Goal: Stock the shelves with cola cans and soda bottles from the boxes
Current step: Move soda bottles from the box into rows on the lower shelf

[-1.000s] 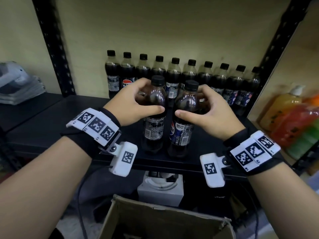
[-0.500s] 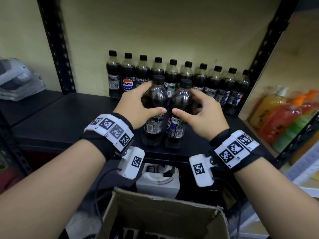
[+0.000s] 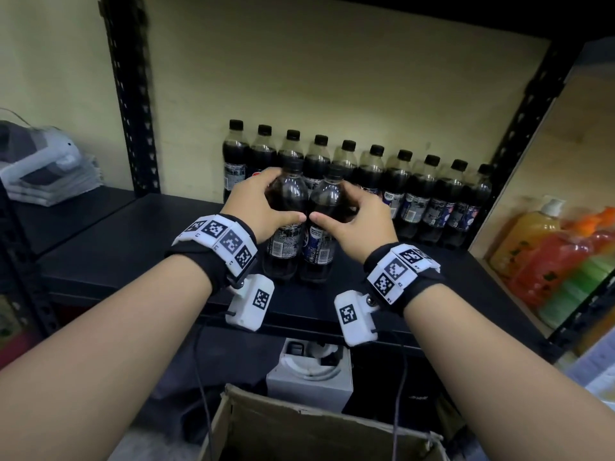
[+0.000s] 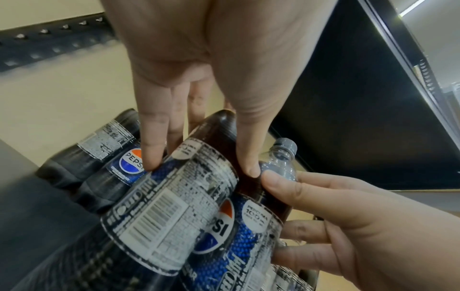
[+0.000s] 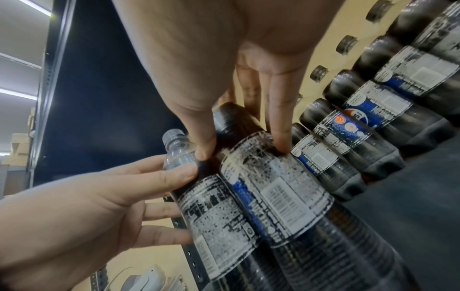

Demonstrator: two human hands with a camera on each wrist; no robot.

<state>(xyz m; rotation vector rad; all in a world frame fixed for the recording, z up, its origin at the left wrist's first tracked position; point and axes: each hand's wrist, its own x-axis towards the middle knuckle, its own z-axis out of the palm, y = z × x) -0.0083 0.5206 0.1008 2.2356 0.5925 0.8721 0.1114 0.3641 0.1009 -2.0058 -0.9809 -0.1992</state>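
The left hand (image 3: 258, 207) grips the left bottle (image 3: 286, 224), fingers curled round its shoulder and thumb across the front. The right hand (image 3: 357, 221) grips the right bottle (image 3: 321, 227) in the same manner. Both bottles stand upright on the black shelf (image 3: 133, 241), touching side by side, and the two thumb tips nearly meet between them.

At 12 o'clock from the held pair, a row of cola bottles (image 3: 404, 194) stands against the back wall. The pair sits just in front of this row, near its left end. In the left wrist view, the left hand's fingertips (image 4: 151, 157) press on the upper edge of the label of the left bottle. In the right wrist view, the right thumb (image 5: 204, 145) lies on the shoulder of the right bottle.

At 6 o'clock, below the shelf edge, an open cardboard box (image 3: 299, 424) sits on the floor. At 3 o'clock, coloured drink bottles (image 3: 559, 261) fill the adjacent shelf unit. At 9 o'clock, a stack of folded items (image 3: 46, 174) rests on the neighbouring shelf.
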